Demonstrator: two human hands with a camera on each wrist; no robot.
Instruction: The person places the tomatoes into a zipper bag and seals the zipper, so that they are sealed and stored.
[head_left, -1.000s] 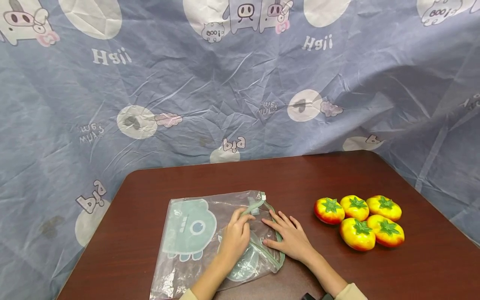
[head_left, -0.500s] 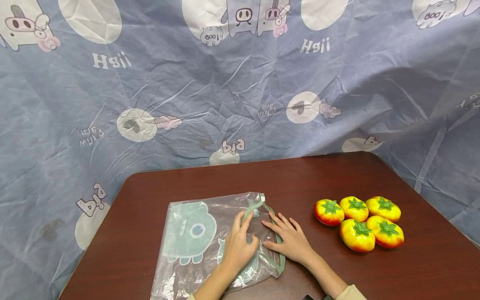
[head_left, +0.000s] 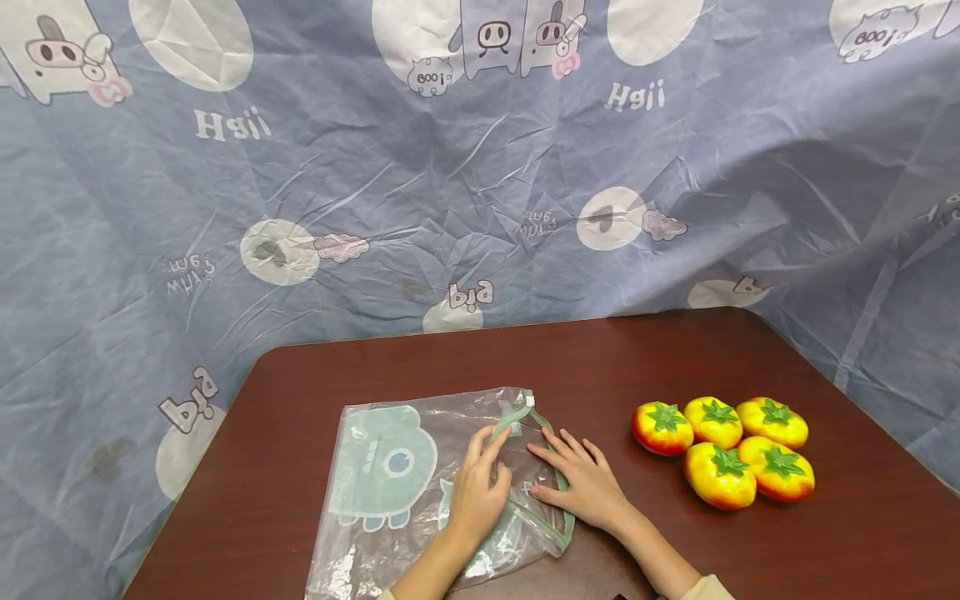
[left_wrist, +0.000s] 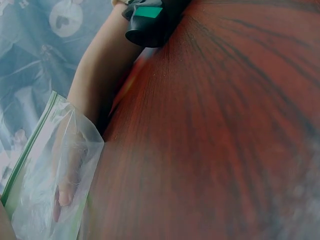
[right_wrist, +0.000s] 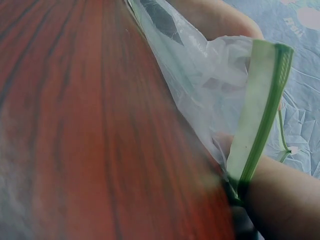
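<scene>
A clear zip bag (head_left: 465, 408) with light green creature prints lies on the table, its green-edged mouth parted toward the right. My left hand (head_left: 476, 496) lies over the upper layer at the mouth, index and middle fingertips at the green zip edge (head_left: 517, 412) and thumb apart from them. My right hand (head_left: 588, 483) reaches across the other green edge with fingers spread, resting on the lower layer inside the mouth. In the left wrist view, right-hand fingers (left_wrist: 65, 192) show through the plastic of the bag (left_wrist: 37, 190). The right wrist view has the green zip strip (right_wrist: 265, 100) standing up.
Several red-and-yellow fruits with green leaf tops, one of them a front fruit (head_left: 720, 477), sit grouped right of the right hand. Behind the brown table (head_left: 600, 367) hangs a blue printed cloth (head_left: 420, 183). A black wrist-worn camera (left_wrist: 145, 30) shows on the right forearm.
My left fingers, earlier bent at the bag's upper edge, have straightened along it, and the thumb has drawn away from them. The right hand and fruits stay put; the head view shifts slightly.
</scene>
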